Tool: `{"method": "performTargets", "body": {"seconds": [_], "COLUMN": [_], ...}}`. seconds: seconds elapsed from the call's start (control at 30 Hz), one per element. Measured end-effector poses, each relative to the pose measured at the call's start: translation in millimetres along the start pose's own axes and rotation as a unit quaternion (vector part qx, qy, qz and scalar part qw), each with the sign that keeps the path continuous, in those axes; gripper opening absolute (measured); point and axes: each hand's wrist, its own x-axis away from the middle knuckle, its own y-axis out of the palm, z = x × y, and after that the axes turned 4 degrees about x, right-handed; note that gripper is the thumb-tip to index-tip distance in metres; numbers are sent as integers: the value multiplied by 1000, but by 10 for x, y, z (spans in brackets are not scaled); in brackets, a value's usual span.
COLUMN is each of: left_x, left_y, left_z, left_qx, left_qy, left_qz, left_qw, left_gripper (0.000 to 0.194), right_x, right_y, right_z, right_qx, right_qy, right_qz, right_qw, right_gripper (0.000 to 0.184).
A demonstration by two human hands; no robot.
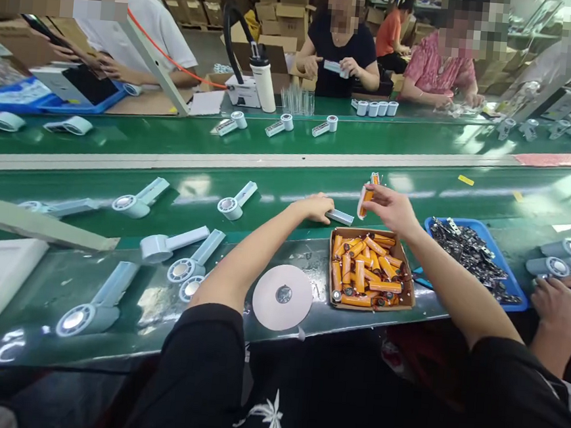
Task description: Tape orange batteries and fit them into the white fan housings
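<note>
My left hand [317,208] is closed around one end of a pale blue handheld fan body [340,216] lying on the green belt. Its open handle sticks out to the right of my fingers; the rest is covered by the hand. Above the belt, my right hand [391,208] pinches an orange cylindrical battery [367,199] with a white strip along its side. Directly below that hand stands a cardboard box [371,308] filled with orange batteries. A flat white roll [271,305] lies on the metal ledge left of the box.
More fan bodies [237,203] lie to the left on the belt. A blue tray [516,295] of small dark parts is at right, beside a co-worker's hands [557,314]. Across a pale divider rail [270,159], other people work along a second belt. A metal post [42,221] crosses at left.
</note>
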Motion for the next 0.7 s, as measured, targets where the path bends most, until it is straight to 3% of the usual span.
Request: {"method": "performTargets", "body": {"seconds": [0.13,0.3,0.53,0.7], "left_x": [-47,-80,-154,-245], "left_y": [31,114,155,204], "left_z": [-2,66,192,283], "left_qx": [31,59,86,100], "left_qy": [-2,-38,-104,-138], "left_qz": [16,54,103,115], "left_qw": [999,996,985,979], "left_gripper": [13,20,28,30], "right_x": [-298,-360,-345,-339], "right_y": [158,166,138,167], "right_z": [243,400,402,348], "right_qx": [85,230,392,520], "right_qy": [23,-2,-26,-28], "right_qz": [-74,-124,-179,-246], "right_qw": [993,965,902,817], "right_gripper": [53,33,32,30]}}
